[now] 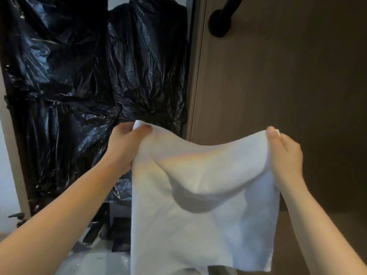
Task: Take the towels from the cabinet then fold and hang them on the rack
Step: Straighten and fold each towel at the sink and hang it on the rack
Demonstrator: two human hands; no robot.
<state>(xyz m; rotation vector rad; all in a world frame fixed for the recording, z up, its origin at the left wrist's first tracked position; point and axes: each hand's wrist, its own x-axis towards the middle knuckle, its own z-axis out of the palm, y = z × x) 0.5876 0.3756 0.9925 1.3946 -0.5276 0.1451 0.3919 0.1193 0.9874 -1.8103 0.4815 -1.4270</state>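
Towel (198, 205), white, hangs in mid-air, spread between both hands. I see the left hand (125, 145) pinching its upper left corner and the right hand (284, 155) pinching the upper right corner, fingers (271, 132) curled on the cloth. Top edge sags between them. Crumpled black plastic sheeting (79, 76) behind on the left. Brown wood-grain panel (288, 86) on the right, with a black bar (219, 22) mounted near its top, well above the towel.

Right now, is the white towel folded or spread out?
Spread out. Left hand and right hand pinch the towel by its top corners, apart; it hangs wide, top edge sagging between them.
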